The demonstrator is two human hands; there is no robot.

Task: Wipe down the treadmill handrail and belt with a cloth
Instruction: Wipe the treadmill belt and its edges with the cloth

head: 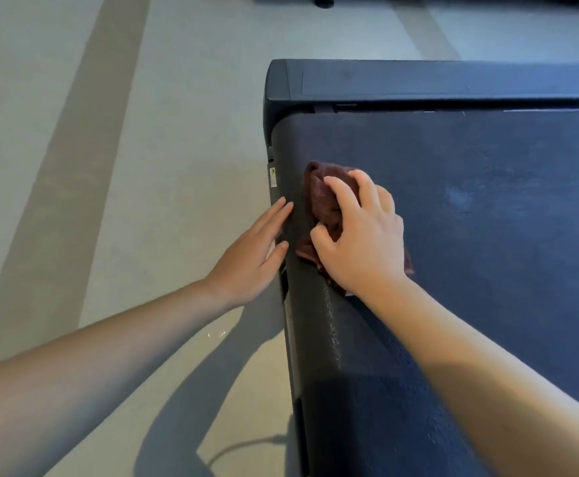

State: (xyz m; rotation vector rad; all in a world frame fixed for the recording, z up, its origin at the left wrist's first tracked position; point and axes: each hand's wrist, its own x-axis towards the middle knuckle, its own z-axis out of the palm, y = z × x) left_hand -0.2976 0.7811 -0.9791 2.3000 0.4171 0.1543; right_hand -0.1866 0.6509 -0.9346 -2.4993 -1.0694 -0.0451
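We see the right hand (360,235) gripping a bunched dark red cloth (319,197), fingers curled over it, pressed on the treadmill belt (487,201) near its left edge. The left hand (250,249) lies flat, fingers straight, against the side rail (283,173) just beside the cloth. Pale floor (109,166) lies to the left.

A dark reddish-brown cloth (319,194), bunched into a crumpled wad, lies on the treadmill belt (487,270) close to its 9 o'clock edge, and the right hand (360,235) grips it from above. The belt is dark, matte and flat, with a faint pale smudge (456,197) at the cloth's 3 o'clock. A black end cover (419,84) bounds the belt at 12 o'clock.
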